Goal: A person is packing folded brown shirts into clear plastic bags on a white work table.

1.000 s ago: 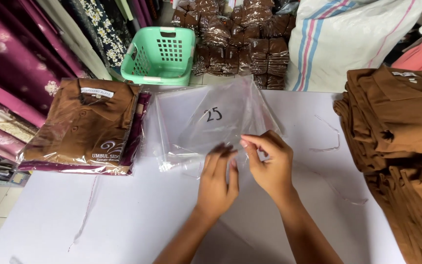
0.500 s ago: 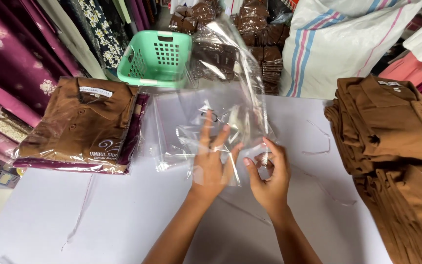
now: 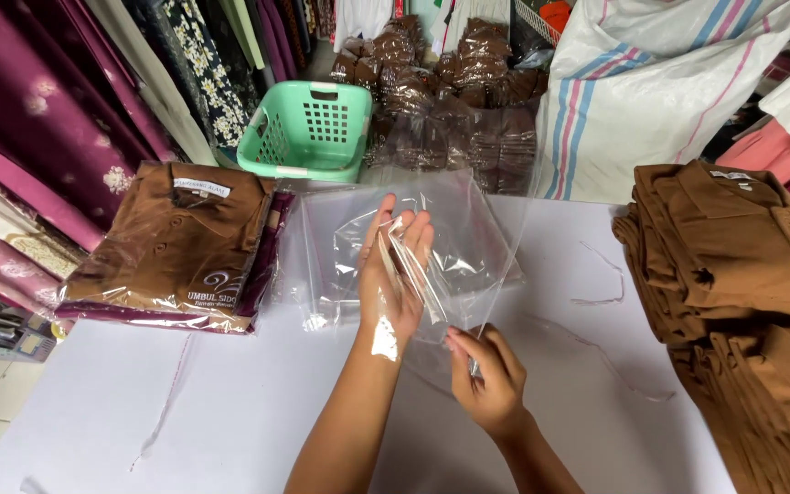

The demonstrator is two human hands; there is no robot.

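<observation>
Nearest the front edge of the white tabletop [image 3: 139,402], the right hand [image 3: 491,384] pinches the lower edge of a clear bag [image 3: 450,265], fingers curled shut on the film. A little farther in, the left hand [image 3: 395,274] is slid inside the bag's mouth, palm flat and fingers spread straight, holding the plastic open and lifted off the table. Under and behind the bag lies a stack of more clear bags [image 3: 331,247], at the middle of the tabletop. Thin plastic strips [image 3: 601,293] lie loose on the table to the right of it. At the left edge sits a pile of packed brown shirts [image 3: 176,247], already in wrapping. Along the right edge is a heap of unpacked brown shirts [image 3: 733,256], folded and stacked. Past the far edge stand a green basket [image 3: 308,128], more bagged brown bundles [image 3: 468,101] and a big white striped sack [image 3: 651,91].
</observation>
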